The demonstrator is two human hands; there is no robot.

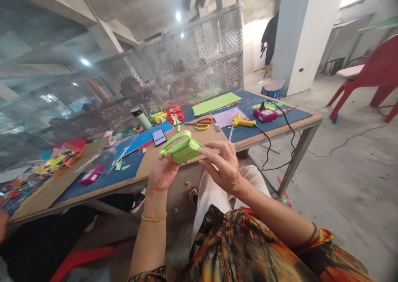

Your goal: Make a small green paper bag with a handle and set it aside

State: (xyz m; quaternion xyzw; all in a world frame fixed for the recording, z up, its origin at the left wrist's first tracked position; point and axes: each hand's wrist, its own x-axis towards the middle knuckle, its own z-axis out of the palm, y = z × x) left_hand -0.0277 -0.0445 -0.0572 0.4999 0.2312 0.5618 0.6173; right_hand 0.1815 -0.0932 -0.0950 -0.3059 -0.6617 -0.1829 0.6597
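Note:
A small light-green craft handbag (pixel 183 153) with a looped handle is held up over the front edge of the table. My left hand (pixel 162 172) grips its left end between thumb and fingers. At its right end, my right hand (pixel 225 166) has the index finger and thumb closed on the corner by a narrow folded strip. Behind the bag, scissors (pixel 202 124) with orange and yellow handles and a utility knife (pixel 216 124) lie on a brown cardboard sheet (pixel 152 160). A yellow glue gun (pixel 243 121) rests to the right on lilac paper.
The blue-topped table (pixel 245 138) also bears a phone (pixel 159 137), a green bottle (pixel 141 118), red and yellow little bags (pixel 175 114), green sheets (pixel 217 104) and a purple power block (pixel 265 114). A black cord (pixel 270 141) hangs over the edge. Another person's dark-clothed leg (pixel 46 236) is at left.

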